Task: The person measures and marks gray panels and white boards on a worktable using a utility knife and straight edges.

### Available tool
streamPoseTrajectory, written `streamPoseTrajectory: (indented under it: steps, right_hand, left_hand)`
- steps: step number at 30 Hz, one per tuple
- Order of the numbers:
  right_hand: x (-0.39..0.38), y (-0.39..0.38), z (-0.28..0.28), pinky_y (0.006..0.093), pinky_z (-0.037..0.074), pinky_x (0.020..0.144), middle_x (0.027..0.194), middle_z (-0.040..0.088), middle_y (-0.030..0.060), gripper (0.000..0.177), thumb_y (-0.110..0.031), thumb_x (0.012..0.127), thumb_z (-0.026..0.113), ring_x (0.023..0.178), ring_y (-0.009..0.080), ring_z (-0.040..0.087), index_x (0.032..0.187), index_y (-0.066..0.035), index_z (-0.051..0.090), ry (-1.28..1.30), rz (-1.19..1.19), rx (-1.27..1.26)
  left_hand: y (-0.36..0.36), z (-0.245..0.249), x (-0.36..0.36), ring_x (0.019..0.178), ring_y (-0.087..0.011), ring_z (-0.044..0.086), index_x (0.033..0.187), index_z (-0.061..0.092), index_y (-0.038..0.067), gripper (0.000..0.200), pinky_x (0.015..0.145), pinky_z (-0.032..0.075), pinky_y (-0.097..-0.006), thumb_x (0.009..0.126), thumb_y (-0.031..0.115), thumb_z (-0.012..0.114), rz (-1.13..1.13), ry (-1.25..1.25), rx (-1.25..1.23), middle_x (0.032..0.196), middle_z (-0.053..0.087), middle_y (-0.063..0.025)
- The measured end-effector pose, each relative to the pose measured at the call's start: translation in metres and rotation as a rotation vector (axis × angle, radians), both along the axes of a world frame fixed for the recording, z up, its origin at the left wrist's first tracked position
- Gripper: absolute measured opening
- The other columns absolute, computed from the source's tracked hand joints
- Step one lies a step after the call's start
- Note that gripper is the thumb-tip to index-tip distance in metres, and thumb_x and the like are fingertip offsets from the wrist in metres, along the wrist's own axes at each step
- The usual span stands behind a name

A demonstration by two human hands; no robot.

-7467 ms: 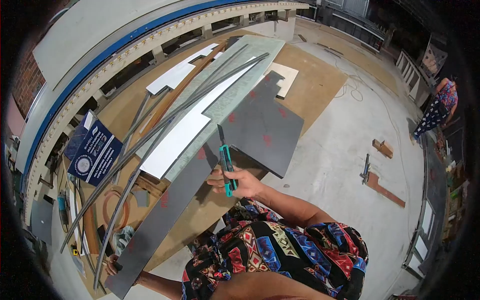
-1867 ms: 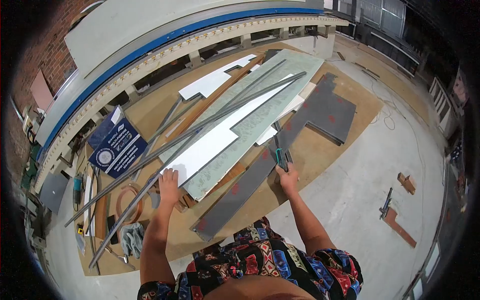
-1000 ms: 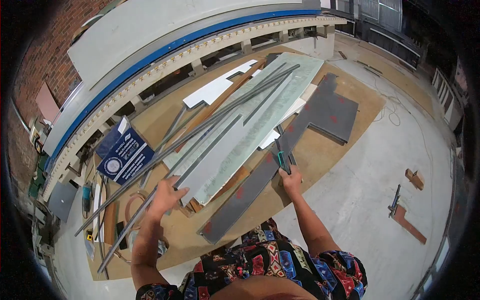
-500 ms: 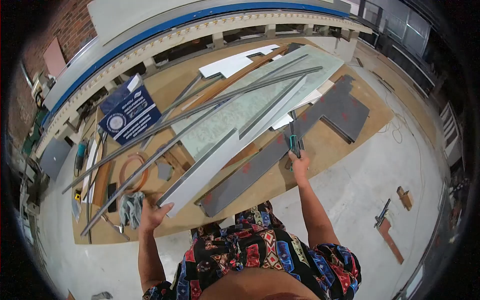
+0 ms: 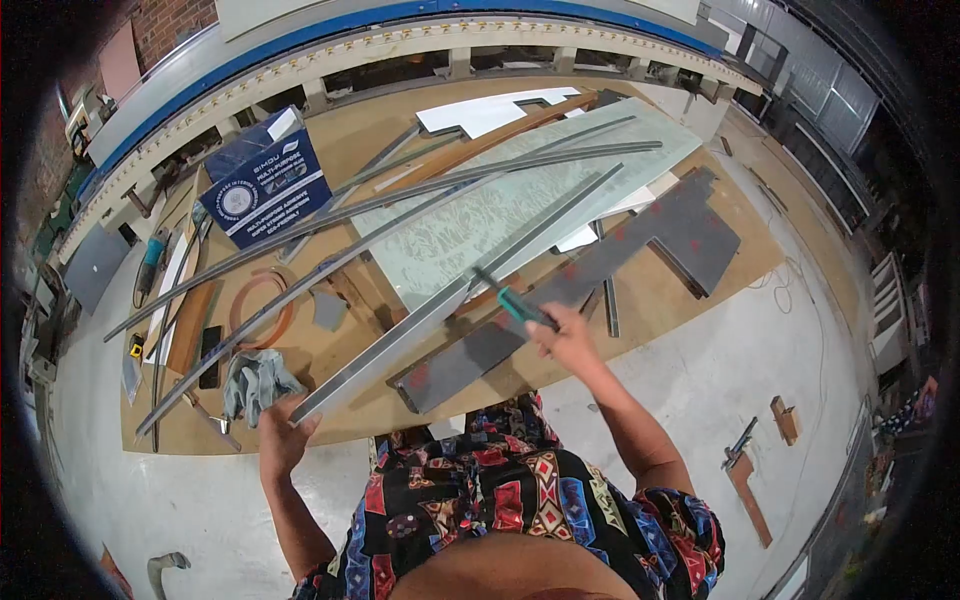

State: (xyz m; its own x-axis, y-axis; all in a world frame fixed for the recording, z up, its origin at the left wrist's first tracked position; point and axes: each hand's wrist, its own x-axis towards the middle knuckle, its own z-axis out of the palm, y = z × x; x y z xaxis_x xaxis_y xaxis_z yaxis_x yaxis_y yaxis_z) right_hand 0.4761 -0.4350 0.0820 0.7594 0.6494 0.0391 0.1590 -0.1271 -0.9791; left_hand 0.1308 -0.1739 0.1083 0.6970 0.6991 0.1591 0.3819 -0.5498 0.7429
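My left hand [image 5: 284,428] grips the near end of a long grey panel strip [image 5: 385,345], which slants away from me over the table. In my right hand [image 5: 570,340] is a green-and-black hand tool [image 5: 522,305], its tip close to the notched part of the strip; the tip is blurred. Dark grey cut panels [image 5: 470,365] with red marks lie under and beside the strip. A grey glove [image 5: 258,382] rests next to my left hand. Behind the strip lies a pale green patterned sheet [image 5: 440,240].
A blue box [image 5: 268,190] stands at the back left of the brown table [image 5: 350,400]. Long thin metal bars [image 5: 300,285] cross the table. A phone [image 5: 211,357] and a coiled orange band [image 5: 238,318] lie at left. Wooden pieces [image 5: 748,500] are on the floor at right.
My right hand has moved left with the tool, from over the dark panel to the strip's notch. The strip has tilted in my left hand and shows less of its broad face.
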Motion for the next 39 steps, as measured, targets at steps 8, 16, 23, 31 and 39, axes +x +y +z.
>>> streamPoseTrajectory:
  steps: [8, 16, 23, 31, 39]
  right_hand:
    - [-0.030, 0.020, -0.023, 0.0284, 0.042, 0.047, 0.066, 0.055, 0.0075, 0.030, -0.024, 0.079, 0.063, 0.050, 0.0125, 0.052, 0.097, -0.001, 0.057, 0.037, 0.149, -0.127]
    - [-0.015, 0.022, -0.018, 0.0262, 0.042, 0.046, 0.061, 0.052, 0.0040, 0.026, -0.021, 0.080, 0.062, 0.050, 0.0109, 0.053, 0.095, 0.000, 0.057, 0.147, 0.205, -0.096]
    - [0.054, 0.007, -0.017, 0.0238, 0.041, 0.040, 0.062, 0.054, 0.0032, 0.024, -0.020, 0.079, 0.064, 0.048, 0.0087, 0.051, 0.089, 0.001, 0.058, 0.056, 0.027, -0.132]
    - [0.134, -0.008, -0.007, 0.0252, 0.039, 0.039, 0.059, 0.054, 0.0045, 0.021, -0.016, 0.080, 0.061, 0.044, 0.0107, 0.049, 0.092, 0.001, 0.059, 0.088, -0.149, -0.107]
    - [0.217, -0.032, -0.024, 0.0391, 0.046, 0.070, 0.087, 0.062, 0.0174, 0.031, -0.021, 0.076, 0.062, 0.082, 0.0334, 0.059, 0.104, -0.009, 0.058, -0.400, -0.660, -0.275]
  left_hand:
    - [-0.006, 0.001, -0.038, 0.070, -0.0136, 0.052, 0.087, 0.061, -0.003, 0.025, 0.064, 0.041, -0.0276, 0.063, 0.001, 0.067, 0.205, -0.105, -0.120, 0.074, 0.058, -0.0045]
    - [0.002, 0.007, -0.064, 0.074, -0.0136, 0.054, 0.090, 0.061, -0.003, 0.031, 0.068, 0.043, -0.0267, 0.059, -0.004, 0.064, 0.244, -0.024, -0.199, 0.078, 0.059, -0.0046]
    - [0.010, -0.008, -0.072, 0.071, -0.0135, 0.054, 0.091, 0.061, -0.002, 0.033, 0.068, 0.043, -0.0268, 0.059, -0.004, 0.065, 0.307, -0.077, -0.232, 0.076, 0.058, -0.0036]
    - [0.005, 0.002, -0.066, 0.070, -0.0135, 0.053, 0.090, 0.061, -0.003, 0.032, 0.067, 0.042, -0.0266, 0.058, -0.001, 0.065, 0.315, -0.065, -0.212, 0.075, 0.057, -0.0036]
    - [-0.002, 0.018, -0.055, 0.069, -0.0131, 0.052, 0.085, 0.061, -0.003, 0.029, 0.064, 0.040, -0.0265, 0.056, 0.000, 0.063, 0.328, 0.021, -0.182, 0.075, 0.057, -0.0041]
